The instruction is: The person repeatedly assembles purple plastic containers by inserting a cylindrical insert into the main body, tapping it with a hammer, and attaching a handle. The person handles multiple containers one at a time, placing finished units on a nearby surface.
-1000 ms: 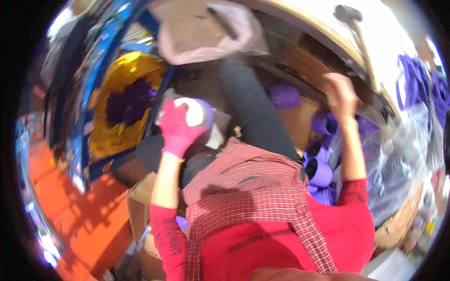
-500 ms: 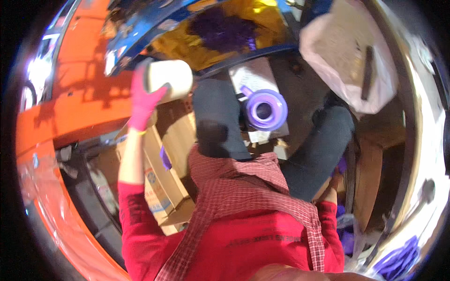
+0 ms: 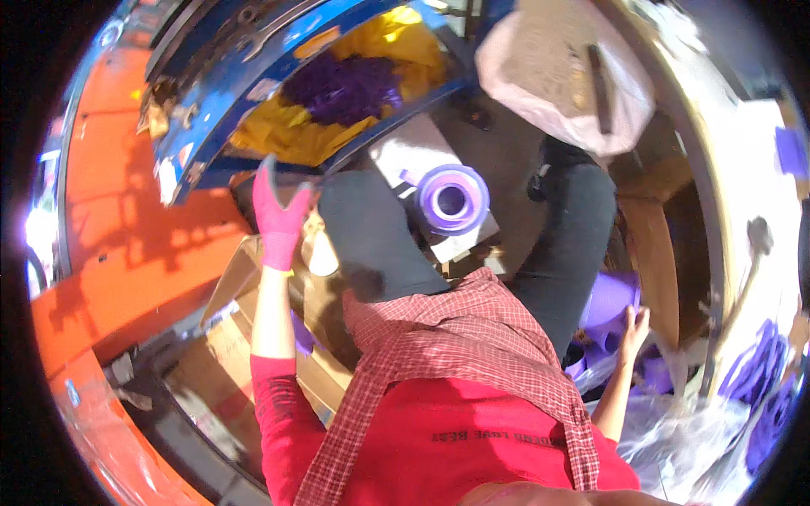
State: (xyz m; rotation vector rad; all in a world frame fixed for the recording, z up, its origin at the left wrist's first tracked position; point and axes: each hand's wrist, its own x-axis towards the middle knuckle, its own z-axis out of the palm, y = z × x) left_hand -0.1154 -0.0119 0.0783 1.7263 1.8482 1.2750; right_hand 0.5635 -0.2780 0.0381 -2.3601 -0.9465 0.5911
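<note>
My left hand [image 3: 278, 207], in a pink glove, is held out at the left with fingers and thumb spread and nothing between them. Just below it, beside my knee, a cream-white cylindrical piece [image 3: 321, 255] shows over a cardboard box [image 3: 229, 347]. On the right, my bare right hand [image 3: 634, 331] grips a purple cup-shaped plastic piece [image 3: 609, 297] by its side. Between my legs, on a white sheet [image 3: 415, 145], stands a round purple plastic piece [image 3: 475, 201] with a dark hole in its middle and a tab at one side.
Ahead is a blue machine frame [image 3: 221, 126] around a yellow chute [image 3: 274, 137] with purple material. A pale bag [image 3: 540, 110] stands far right, holding brown contents and a dark bar. An orange beam [image 3: 160, 282] runs along the left. More purple pieces [image 3: 654, 371] lie near clear plastic.
My left hand has let go of the cream-white cylindrical piece, which is now lower, by the box. My right hand has come into view with a purple cup-shaped piece. The view has shifted.
</note>
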